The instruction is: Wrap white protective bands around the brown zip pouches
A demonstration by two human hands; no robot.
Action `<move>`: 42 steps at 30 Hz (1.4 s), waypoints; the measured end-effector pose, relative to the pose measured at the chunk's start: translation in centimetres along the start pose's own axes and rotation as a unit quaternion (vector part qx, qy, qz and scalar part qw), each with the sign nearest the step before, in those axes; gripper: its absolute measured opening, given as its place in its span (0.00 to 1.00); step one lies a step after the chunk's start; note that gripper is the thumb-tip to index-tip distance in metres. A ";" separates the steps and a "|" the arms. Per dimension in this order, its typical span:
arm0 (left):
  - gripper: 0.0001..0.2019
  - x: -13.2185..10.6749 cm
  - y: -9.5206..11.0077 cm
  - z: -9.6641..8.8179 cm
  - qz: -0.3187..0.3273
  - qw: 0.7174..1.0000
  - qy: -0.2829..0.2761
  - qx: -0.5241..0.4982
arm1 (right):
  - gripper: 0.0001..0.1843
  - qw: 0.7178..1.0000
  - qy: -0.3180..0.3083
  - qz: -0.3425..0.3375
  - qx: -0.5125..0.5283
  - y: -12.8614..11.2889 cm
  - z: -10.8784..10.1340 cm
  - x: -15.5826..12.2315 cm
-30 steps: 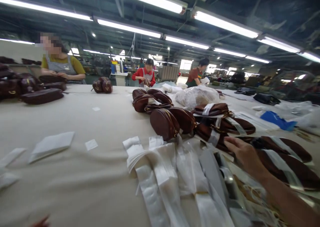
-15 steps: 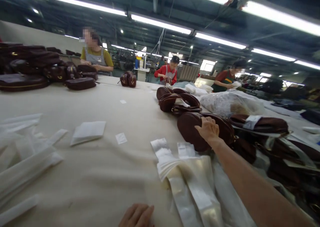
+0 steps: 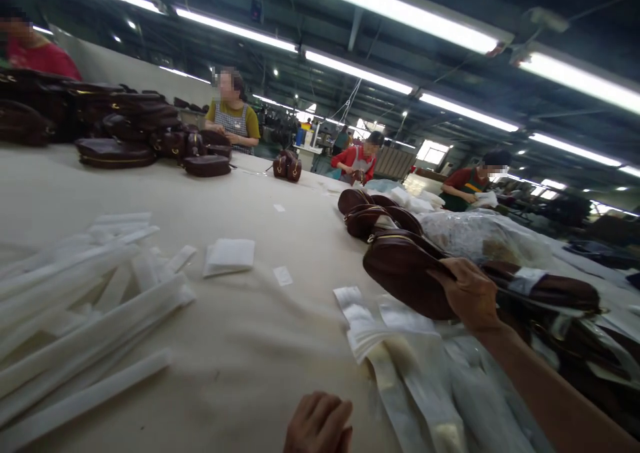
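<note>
My right hand [image 3: 470, 290] grips the right edge of a dark brown leather bag [image 3: 407, 270], thumb on the near side. The bag is rounded, with a gold zip along its upper edge, and tilts above the table's right side. Below it lie strips of white, translucent packing material [image 3: 400, 366], folded over at the far end. Low in the middle of the view, my left hand [image 3: 320, 423] is loosely curled over the bare table, with nothing visible in its fingers. Its palm is hidden.
More brown bags [image 3: 373, 213] lie beyond the held one, others [image 3: 545, 283] to its right. White strips [image 3: 100, 300] are heaped at left, near a folded white pad [image 3: 230, 256]. A large clear plastic bag [image 3: 475, 236] lies behind. Co-workers [image 3: 235, 120] stand across the table [image 3: 240, 346].
My right hand has gone from resting on the bag to gripping its edge, and the bag is now tipped up with its zip showing. My left hand has curled more. The view has swung left.
</note>
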State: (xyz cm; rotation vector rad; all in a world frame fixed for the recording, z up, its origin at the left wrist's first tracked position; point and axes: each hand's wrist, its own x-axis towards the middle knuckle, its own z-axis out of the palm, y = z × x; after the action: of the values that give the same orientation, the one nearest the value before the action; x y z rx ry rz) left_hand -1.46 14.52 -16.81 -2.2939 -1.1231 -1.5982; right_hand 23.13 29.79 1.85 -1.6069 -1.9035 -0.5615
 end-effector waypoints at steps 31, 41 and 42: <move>0.03 5.5 8.7 -18.5 0.178 0.926 -0.329 -0.042 | 0.12 0.945 -0.049 -0.264 0.184 -16.9 -17.8 -24.2; 0.06 3.9 9.4 -18.5 0.086 0.960 -0.264 0.040 | 0.12 0.969 -0.028 -0.212 0.126 -16.0 -15.4 -25.6; 0.06 4.0 9.1 -18.6 0.080 0.962 -0.256 0.048 | 0.12 0.970 -0.030 -0.206 0.125 -16.1 -15.1 -25.5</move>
State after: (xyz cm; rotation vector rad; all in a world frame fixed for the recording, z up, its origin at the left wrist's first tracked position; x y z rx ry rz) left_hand -9.11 0.81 -2.71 -2.7276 -1.0360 -0.8906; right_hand 12.52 -1.85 -3.16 -1.0859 -2.2696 -0.4165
